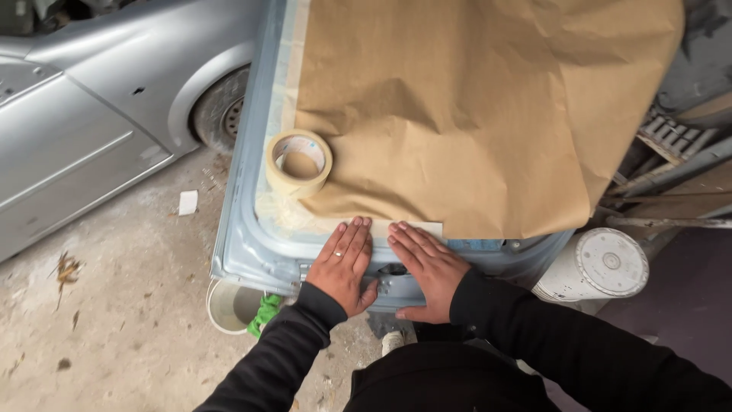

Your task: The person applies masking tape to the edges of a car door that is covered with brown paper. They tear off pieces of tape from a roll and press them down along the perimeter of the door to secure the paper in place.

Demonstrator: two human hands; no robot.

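Low in the centre of the frame, both hands lie flat on a pale blue car panel (244, 252) that rests level like a work surface. The left hand (345, 263) and the right hand (425, 267) sit side by side, nearly touching, fingers (352, 236) stretched out and open, palms down, gripping nothing. The fingertips press on a strip of cream masking tape (415, 228) that runs along the near edge of a large sheet of brown paper (473, 114); held this way, the flat fingers can pin the strip where paper meets metal.

The paper covers most of the panel, from the centre up to the upper right of the frame, creased and hanging over the right side. More tape lines its left margin, so the sheet looks fixed there already. A roll of masking tape (299, 162) stands on the panel at the paper's left edge, just above and left of the hands, within easy reach.

Under the panel's lower left corner a white bucket (229, 305) shows, perhaps propping it, though the view is too partial to be sure. Another white bucket (598, 267) lies on its side at the right. A silver car (91, 114) fills the upper left, above the concrete floor (114, 320).
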